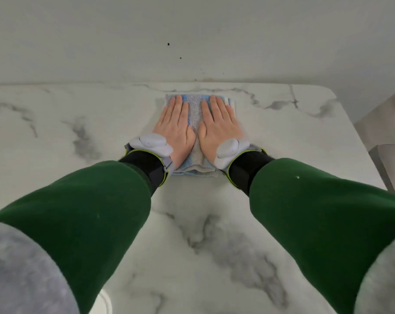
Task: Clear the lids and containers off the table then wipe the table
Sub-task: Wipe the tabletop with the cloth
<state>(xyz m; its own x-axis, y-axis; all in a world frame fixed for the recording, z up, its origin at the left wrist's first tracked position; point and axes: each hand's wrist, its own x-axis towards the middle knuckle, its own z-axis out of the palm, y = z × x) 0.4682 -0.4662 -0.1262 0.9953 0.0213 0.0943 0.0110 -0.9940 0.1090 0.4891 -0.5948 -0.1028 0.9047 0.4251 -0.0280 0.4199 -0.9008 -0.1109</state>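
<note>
Reaching across bare marble table (192,223), your left hand (175,130) and right hand (216,130) lie flat, fingers straight, gripping nothing, pressing the folded cloth (195,114) beneath them at twelve o'clock, near the far edge and wall (192,30).

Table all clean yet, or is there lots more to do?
No lids or containers show on the white marble-patterned table. Both flat hands, left hand and right hand, press the folded blue-and-grey cloth near the far edge. Wiping the remaining surface seems left.
</note>
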